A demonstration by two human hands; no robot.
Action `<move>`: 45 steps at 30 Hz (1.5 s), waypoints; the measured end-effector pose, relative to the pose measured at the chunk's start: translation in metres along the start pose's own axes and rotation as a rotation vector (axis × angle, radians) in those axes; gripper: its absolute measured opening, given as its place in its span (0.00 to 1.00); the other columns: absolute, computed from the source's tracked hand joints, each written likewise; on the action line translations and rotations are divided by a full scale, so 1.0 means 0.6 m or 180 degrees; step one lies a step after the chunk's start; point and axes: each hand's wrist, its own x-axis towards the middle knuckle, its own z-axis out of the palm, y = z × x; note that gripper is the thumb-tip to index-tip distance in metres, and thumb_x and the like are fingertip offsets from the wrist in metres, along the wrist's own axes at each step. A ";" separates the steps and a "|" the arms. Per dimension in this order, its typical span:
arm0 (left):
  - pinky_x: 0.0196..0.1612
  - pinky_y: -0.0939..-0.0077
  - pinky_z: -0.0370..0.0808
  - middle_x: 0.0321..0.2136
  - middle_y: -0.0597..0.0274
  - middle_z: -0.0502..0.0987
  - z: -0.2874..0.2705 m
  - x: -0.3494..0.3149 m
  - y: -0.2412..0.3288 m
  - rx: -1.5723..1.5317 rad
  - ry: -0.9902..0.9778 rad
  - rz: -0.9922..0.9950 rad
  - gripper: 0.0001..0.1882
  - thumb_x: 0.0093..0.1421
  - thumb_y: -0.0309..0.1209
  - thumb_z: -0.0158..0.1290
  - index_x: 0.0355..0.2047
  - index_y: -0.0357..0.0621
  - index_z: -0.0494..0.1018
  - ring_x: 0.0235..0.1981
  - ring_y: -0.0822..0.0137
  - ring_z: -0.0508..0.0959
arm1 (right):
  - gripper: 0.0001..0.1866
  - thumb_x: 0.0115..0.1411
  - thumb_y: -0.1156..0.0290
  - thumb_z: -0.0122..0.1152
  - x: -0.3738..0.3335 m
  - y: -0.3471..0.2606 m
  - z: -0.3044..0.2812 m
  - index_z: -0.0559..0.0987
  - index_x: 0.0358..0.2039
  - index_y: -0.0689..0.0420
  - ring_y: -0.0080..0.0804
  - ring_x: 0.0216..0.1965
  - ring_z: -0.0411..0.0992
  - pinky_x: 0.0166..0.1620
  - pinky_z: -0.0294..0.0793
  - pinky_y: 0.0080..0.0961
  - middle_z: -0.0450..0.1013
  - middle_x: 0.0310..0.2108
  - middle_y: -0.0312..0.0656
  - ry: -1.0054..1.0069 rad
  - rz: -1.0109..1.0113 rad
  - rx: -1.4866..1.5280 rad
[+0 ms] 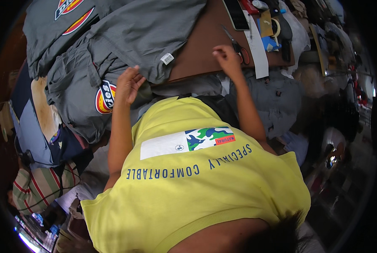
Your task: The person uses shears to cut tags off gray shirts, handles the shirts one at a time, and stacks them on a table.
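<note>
The left hand [129, 86] is beside the grey garments at the left part of the table [201, 44]; its fingers [135, 71] are loosely bent and parted, with nothing visible in them. Whether they touch the cloth I cannot tell. The upper garment [142, 36], bearing a white tag [167, 58], is spread over the table's left side and reaches its near edge. Another garment [74, 86], with a round, colourful patch [105, 98], lies rumpled to the left of that hand.

The right hand [228, 61] appears over the table's near edge, its fingers half curled and seemingly holding nothing. Just beside it lie scissors [241, 52] with black and orange handles. Towards the table's right edge are a phone [235, 14], a white paper strip [258, 52] and a tape roll [276, 29].
</note>
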 end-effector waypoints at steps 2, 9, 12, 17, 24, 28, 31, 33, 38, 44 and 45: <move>0.42 0.75 0.70 0.26 0.68 0.71 0.013 -0.010 -0.010 0.0227 -0.0043 -0.0127 0.05 0.55 0.30 0.53 0.26 0.47 0.68 0.31 0.71 0.73 | 0.09 0.52 0.69 0.56 0.023 0.036 -0.022 0.75 0.35 0.54 0.44 0.38 0.69 0.42 0.67 0.38 0.70 0.35 0.45 0.0351 0.0305 -0.0997; 0.40 0.78 0.74 0.32 0.65 0.75 0.070 -0.024 -0.035 0.0476 0.0076 -0.0081 0.11 0.54 0.23 0.53 0.38 0.39 0.69 0.31 0.73 0.75 | 0.21 0.48 0.74 0.59 0.021 0.098 -0.076 0.69 0.44 0.54 0.52 0.42 0.68 0.44 0.68 0.40 0.67 0.41 0.50 -0.0063 0.0851 -0.1845; 0.40 0.78 0.75 0.32 0.65 0.74 0.091 -0.025 -0.038 0.0347 -0.0114 0.0089 0.14 0.52 0.20 0.54 0.39 0.38 0.67 0.31 0.74 0.75 | 0.24 0.46 0.75 0.60 0.023 0.088 -0.083 0.68 0.46 0.54 0.51 0.39 0.70 0.42 0.69 0.39 0.70 0.38 0.52 -0.0326 0.1044 -0.1803; 0.40 0.76 0.75 0.32 0.64 0.74 0.135 -0.028 -0.041 0.0177 -0.0222 0.0166 0.15 0.51 0.19 0.55 0.39 0.38 0.65 0.33 0.73 0.76 | 0.27 0.47 0.77 0.59 0.025 0.069 -0.089 0.66 0.50 0.57 0.37 0.34 0.74 0.37 0.72 0.29 0.74 0.33 0.49 -0.0803 0.1420 -0.0705; 0.35 0.80 0.75 0.32 0.61 0.75 0.183 -0.014 -0.057 -0.0031 -0.0088 0.0392 0.16 0.51 0.18 0.53 0.40 0.39 0.65 0.32 0.71 0.77 | 0.28 0.47 0.83 0.59 -0.049 -0.043 -0.051 0.67 0.51 0.57 0.21 0.29 0.69 0.36 0.70 0.15 0.70 0.30 0.37 -0.1282 0.0613 0.2049; 0.32 0.81 0.74 0.32 0.60 0.75 0.188 -0.009 -0.063 0.0006 -0.0087 0.0631 0.16 0.51 0.17 0.53 0.40 0.39 0.65 0.29 0.72 0.76 | 0.35 0.34 0.70 0.74 -0.055 -0.095 -0.061 0.71 0.47 0.51 0.21 0.23 0.65 0.28 0.67 0.19 0.67 0.25 0.34 -0.1435 0.0256 0.0353; 0.31 0.82 0.73 0.31 0.59 0.76 0.193 -0.010 -0.064 0.0032 -0.0142 0.0717 0.15 0.50 0.16 0.53 0.39 0.38 0.65 0.28 0.72 0.76 | 0.40 0.26 0.67 0.77 -0.053 -0.095 -0.051 0.71 0.46 0.50 0.18 0.22 0.62 0.26 0.65 0.17 0.66 0.25 0.31 -0.1318 0.0220 0.0164; 0.30 0.82 0.73 0.31 0.59 0.76 0.196 -0.011 -0.066 0.0044 -0.0174 0.0775 0.15 0.50 0.15 0.52 0.39 0.38 0.66 0.27 0.72 0.76 | 0.39 0.26 0.66 0.77 -0.049 -0.093 -0.045 0.71 0.45 0.50 0.20 0.22 0.63 0.26 0.66 0.18 0.66 0.24 0.32 -0.1299 0.0124 0.0068; 0.30 0.83 0.72 0.31 0.59 0.76 0.200 -0.013 -0.068 0.0057 -0.0161 0.0876 0.15 0.50 0.15 0.51 0.39 0.37 0.66 0.27 0.72 0.76 | 0.35 0.30 0.63 0.75 -0.035 -0.104 -0.038 0.73 0.44 0.49 0.25 0.20 0.66 0.26 0.66 0.22 0.68 0.24 0.36 -0.1363 -0.0077 0.0062; 0.30 0.84 0.72 0.30 0.60 0.76 0.203 -0.020 -0.062 0.0085 -0.0159 0.0930 0.16 0.49 0.16 0.54 0.38 0.37 0.66 0.28 0.73 0.76 | 0.32 0.31 0.64 0.74 -0.029 -0.104 -0.032 0.73 0.42 0.49 0.26 0.19 0.67 0.24 0.66 0.23 0.67 0.18 0.34 -0.1545 -0.0103 0.0177; 0.30 0.84 0.72 0.30 0.60 0.76 0.202 -0.020 -0.063 0.0087 -0.0148 0.0937 0.16 0.49 0.16 0.54 0.38 0.37 0.66 0.28 0.74 0.76 | 0.31 0.31 0.65 0.73 -0.030 -0.104 -0.032 0.73 0.41 0.49 0.26 0.18 0.67 0.24 0.65 0.23 0.66 0.17 0.34 -0.1566 -0.0076 0.0180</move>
